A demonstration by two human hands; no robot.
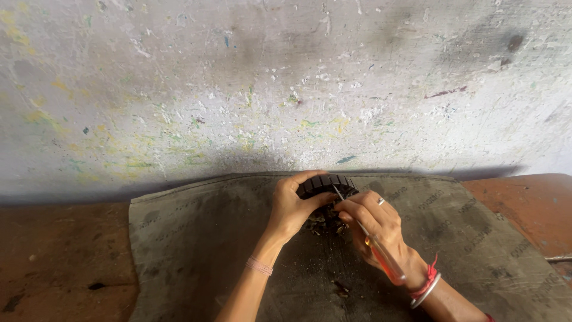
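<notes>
My left hand grips a small black ribbed, round part and holds it just above a grey cloth mat. My right hand holds a screwdriver with a clear orange handle, and its thin metal shaft points up into the black part. A ring is on one finger of the right hand, with red thread and a metal bangle at that wrist. Dark crumbs of debris lie on the mat under the part.
The mat covers a worn red-brown floor. A paint-speckled, stained wall rises right behind the mat. A small dark scrap lies on the mat between my forearms. A thin metal rod end shows at the right edge.
</notes>
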